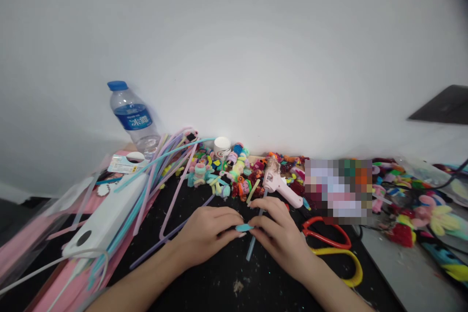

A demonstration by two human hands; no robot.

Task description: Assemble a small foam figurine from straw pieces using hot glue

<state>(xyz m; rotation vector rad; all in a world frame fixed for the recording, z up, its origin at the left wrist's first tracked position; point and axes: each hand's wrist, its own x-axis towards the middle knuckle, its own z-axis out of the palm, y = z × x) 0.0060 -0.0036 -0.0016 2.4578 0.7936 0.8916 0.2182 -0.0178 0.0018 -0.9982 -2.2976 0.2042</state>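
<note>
Left hand [208,231], right hand [280,234], pinching blue pipe cleaner [244,227]

On the tabletop [226,282], the bottle [131,119] stands far left; the glue gun [280,183] lies behind the hands, scissors [331,243] to their right.
</note>
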